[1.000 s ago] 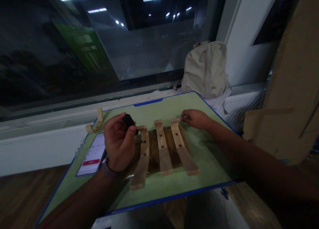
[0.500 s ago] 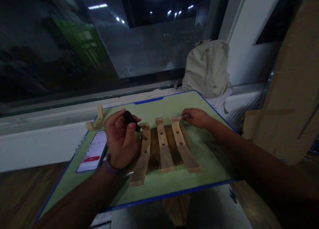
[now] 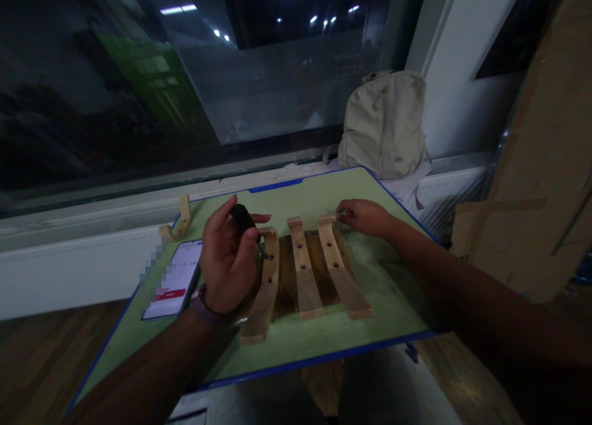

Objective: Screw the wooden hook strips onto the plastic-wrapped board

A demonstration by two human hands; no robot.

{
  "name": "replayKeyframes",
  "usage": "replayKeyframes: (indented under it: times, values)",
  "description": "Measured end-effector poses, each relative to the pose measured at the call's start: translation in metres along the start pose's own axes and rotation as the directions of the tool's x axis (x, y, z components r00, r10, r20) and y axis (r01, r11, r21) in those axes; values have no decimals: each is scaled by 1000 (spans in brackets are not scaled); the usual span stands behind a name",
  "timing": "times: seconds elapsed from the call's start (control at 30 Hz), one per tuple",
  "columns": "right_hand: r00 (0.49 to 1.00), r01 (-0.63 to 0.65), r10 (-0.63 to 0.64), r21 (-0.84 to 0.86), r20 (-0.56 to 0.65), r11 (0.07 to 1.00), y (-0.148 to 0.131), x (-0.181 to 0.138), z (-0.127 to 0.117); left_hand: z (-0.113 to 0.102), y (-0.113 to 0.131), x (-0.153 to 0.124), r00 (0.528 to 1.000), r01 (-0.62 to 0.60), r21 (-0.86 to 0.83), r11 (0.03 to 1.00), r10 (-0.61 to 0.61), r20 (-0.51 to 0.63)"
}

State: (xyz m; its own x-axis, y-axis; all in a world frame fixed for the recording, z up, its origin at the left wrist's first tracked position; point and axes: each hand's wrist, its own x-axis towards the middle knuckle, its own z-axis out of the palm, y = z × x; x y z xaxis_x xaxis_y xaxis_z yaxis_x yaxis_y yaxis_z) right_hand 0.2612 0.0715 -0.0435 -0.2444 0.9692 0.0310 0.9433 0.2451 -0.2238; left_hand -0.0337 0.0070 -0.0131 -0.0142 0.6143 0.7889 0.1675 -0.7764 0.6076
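Note:
My left hand (image 3: 227, 258) grips a short black-handled screwdriver (image 3: 245, 220), its tip at the top of the left wooden slat (image 3: 263, 289). Three pale wooden slats with holes lie side by side across a darker wooden board (image 3: 287, 283) on a green mat (image 3: 324, 345). The middle slat (image 3: 305, 274) and the right slat (image 3: 340, 271) lie untouched along their lengths. My right hand (image 3: 365, 216) rests at the far end of the right slat, fingers pinched on something small I cannot make out.
A phone (image 3: 176, 280) with a lit screen lies on the mat's left side. A curved wooden piece (image 3: 178, 222) sits on the sill beyond. A beige backpack (image 3: 386, 126) leans by the window. Cardboard (image 3: 541, 166) stands at the right.
My left hand has shifted slightly right and turned the screwdriver, thumb now raised. My right hand has barely moved.

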Motion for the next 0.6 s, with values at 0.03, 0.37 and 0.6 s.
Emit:
replayKeyframes:
  times: [0.03,0.37,0.6]
  values:
    - [1000,-4,4,2,3,1000,0,0,0,0,-1,0,1000,14,6,1000,-14,-9]
    - [1000,11,-11,-12,-9,1000,2,0,1,0,-9,-3,995,-81,8,997,82,-60]
    - [1000,7,-7,-3,-7,1000,0,-1,0,-1,-3,3,993,-111,-7,994,111,-44]
